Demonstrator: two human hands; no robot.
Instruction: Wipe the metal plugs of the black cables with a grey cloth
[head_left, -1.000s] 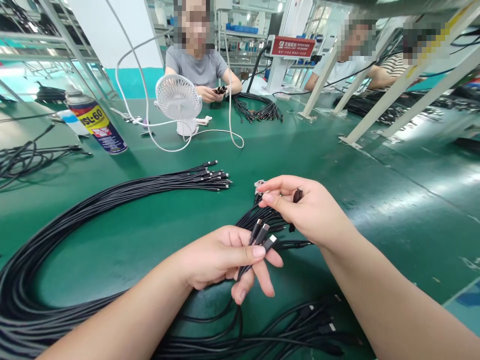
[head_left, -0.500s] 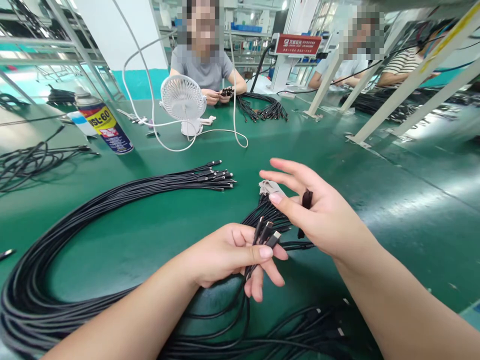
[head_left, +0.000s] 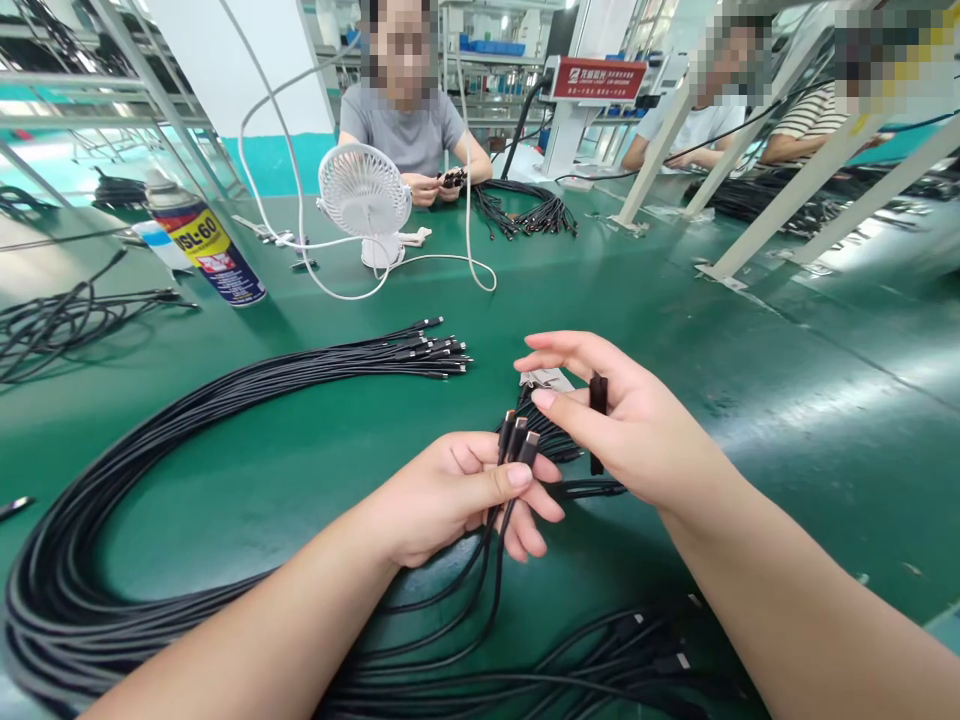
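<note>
My left hand (head_left: 469, 490) pinches three black USB-C cable ends (head_left: 519, 440) between thumb and fingers, the metal plugs pointing up and the cables hanging below. Just to its right, my right hand (head_left: 637, 430) has its thumb and forefinger apart, while a short black strip (head_left: 598, 422) is tucked inside the curled lower fingers. What the strip is made of I cannot make out. Behind both hands lies another bunch of black cables (head_left: 551, 430) with a pale grey cloth-like piece (head_left: 547, 380) at its far end.
A thick curved bundle of black cables (head_left: 150, 440) lies on the green table (head_left: 337, 470) at left. More cables (head_left: 600, 680) lie in front. Beyond stand a spray can (head_left: 210, 245), a white fan (head_left: 365, 195) and slanted posts (head_left: 772, 200). A co-worker (head_left: 405, 130) sits opposite.
The three cable ends in my left hand have shifted slightly left and up, and stand more upright. My right hand has moved slightly left, its fingertips a little lower.
</note>
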